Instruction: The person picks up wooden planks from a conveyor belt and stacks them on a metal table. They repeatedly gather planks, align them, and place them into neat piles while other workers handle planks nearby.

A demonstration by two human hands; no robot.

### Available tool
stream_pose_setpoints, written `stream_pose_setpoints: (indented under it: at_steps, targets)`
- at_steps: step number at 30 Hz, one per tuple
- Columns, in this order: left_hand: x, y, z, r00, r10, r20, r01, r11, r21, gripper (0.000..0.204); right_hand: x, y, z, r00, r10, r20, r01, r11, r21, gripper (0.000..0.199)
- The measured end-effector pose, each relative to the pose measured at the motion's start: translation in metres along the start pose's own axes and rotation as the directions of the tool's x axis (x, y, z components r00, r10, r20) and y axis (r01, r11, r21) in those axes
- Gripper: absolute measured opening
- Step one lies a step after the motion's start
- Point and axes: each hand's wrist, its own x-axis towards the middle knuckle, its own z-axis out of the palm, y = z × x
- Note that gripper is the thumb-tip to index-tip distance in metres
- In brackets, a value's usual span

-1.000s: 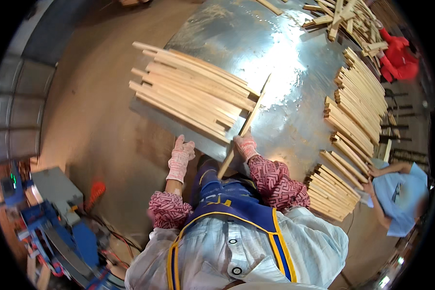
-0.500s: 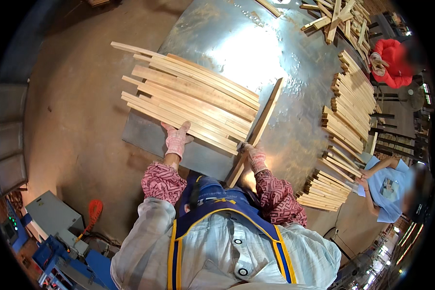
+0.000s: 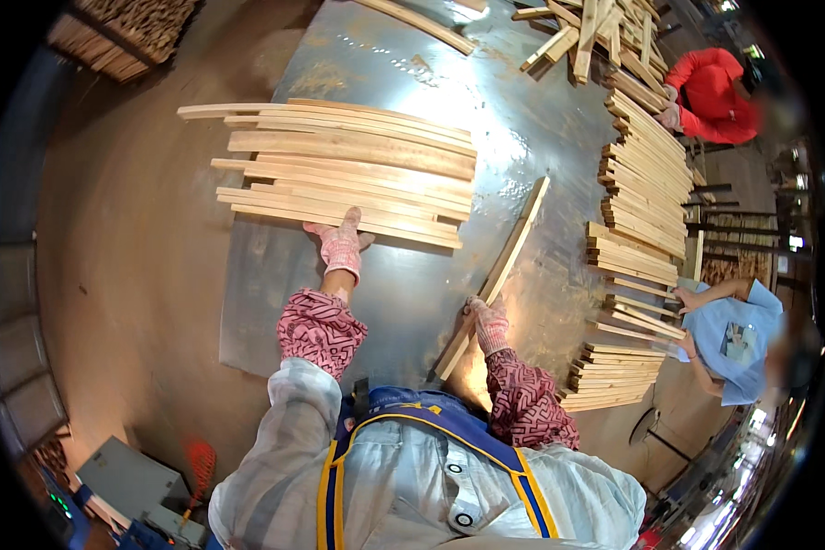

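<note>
A stack of pale wooden slats [image 3: 348,174] lies across the shiny metal table [image 3: 522,128]. My left hand [image 3: 341,244], in a pink knit glove, rests flat on the near edge of that stack with fingers spread. My right hand [image 3: 487,318], also gloved, grips a single long wooden slat [image 3: 500,270] near its lower end. That slat runs diagonally up and to the right, apart from the stack.
Tall piles of slats [image 3: 646,192] line the table's right side, with loose slats [image 3: 596,27] at the far end. A person in light blue [image 3: 733,330] works at the right, another in red [image 3: 715,92] at the far right. A machine [image 3: 124,477] stands at lower left.
The view has shifted closer over the table. My left hand stays on the stack's near edge. My right hand still holds the single slat, now lying lower and flatter on the table.
</note>
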Motion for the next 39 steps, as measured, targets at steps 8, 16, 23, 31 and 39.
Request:
stream_pose_setpoints:
  at_steps: [8,16,23,31,39]
  targets:
    - [0.035,0.021,0.069,0.993,0.0,-0.119,-0.005,0.999,-0.042,0.109,0.032,0.038,-0.012,0.998,0.066,0.002,-0.064,0.969,-0.24,0.064]
    - [0.05,0.004,0.025,0.637,0.652,0.412,-0.728,0.333,0.6,0.063,0.029,0.043,-0.013,1.0,0.02,-0.003,-0.02,0.969,-0.245,0.074]
    - [0.088,0.134,0.165,0.424,-0.004,0.905,-0.59,-0.76,0.273,0.066,0.037,0.063,-0.008,0.994,-0.023,-0.103,-0.001,0.974,-0.228,0.037]
    - [0.128,0.213,0.267,0.292,-0.066,0.954,-0.656,-0.74,0.149,0.045,0.012,0.059,-0.01,0.995,-0.1,0.009,0.096,0.929,-0.358,0.048]
    - [0.198,0.156,0.254,0.482,-0.195,0.854,-0.529,-0.842,0.106,0.037,0.001,0.024,-0.017,0.98,-0.201,-0.01,0.162,0.817,-0.553,0.033]
